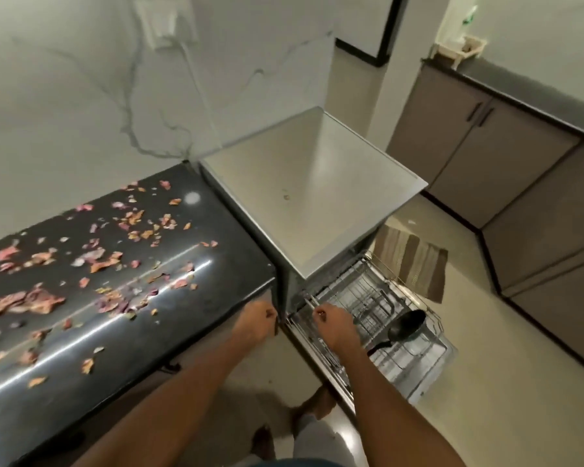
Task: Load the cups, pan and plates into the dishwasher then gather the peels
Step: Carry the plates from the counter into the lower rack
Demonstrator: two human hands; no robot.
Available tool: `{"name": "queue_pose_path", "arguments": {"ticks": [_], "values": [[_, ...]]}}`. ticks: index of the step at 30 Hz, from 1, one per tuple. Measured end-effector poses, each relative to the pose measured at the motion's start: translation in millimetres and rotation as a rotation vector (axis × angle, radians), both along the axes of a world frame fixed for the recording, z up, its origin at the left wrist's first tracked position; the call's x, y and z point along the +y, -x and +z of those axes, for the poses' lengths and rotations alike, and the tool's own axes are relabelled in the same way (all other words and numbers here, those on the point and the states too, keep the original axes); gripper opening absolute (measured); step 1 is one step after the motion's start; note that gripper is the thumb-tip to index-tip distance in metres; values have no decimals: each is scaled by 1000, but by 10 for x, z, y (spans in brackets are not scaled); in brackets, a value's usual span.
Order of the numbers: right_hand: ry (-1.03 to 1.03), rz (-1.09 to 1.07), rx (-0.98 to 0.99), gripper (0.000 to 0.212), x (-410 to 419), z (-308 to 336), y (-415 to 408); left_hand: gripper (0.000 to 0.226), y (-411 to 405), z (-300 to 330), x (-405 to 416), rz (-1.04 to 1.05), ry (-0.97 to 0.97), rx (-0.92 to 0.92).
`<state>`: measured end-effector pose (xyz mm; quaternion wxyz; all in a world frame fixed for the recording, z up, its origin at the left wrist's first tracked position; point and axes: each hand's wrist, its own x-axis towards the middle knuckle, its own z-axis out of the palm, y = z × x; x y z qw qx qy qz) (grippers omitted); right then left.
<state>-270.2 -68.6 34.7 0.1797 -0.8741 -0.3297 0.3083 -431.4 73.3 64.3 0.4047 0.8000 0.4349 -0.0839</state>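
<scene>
A steel-topped dishwasher (311, 197) stands open beside the black counter (216, 264), its door down. A wire rack (378, 288) is pulled out over the door, and a black pan (406, 324) lies in it with its handle toward me. My right hand (334, 326) is closed on the rack's near left rail. My left hand (255, 323) is a closed fist at the counter's corner edge; whether it grips anything I cannot tell. Pink and orange peels (102, 257) lie scattered across the counter. No cups or plates are visible.
A striped brown mat (415, 264) lies on the floor beyond the rack. Brown cabinets (506, 170) run along the right. A wall socket with a cable (169, 25) sits above the counter. My feet (314, 402) stand just left of the open door.
</scene>
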Motion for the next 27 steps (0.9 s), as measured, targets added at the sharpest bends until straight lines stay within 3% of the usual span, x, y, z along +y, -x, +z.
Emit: {"name": "queue_pose_path", "arguments": {"ticks": [8, 27], "values": [[-202, 277, -130, 20, 1061, 511, 714, 21, 998, 599, 547, 206, -233, -120], [-347, 1060, -260, 26, 3030, 1438, 2262, 19, 2644, 1169, 1248, 849, -507, -76]]}}
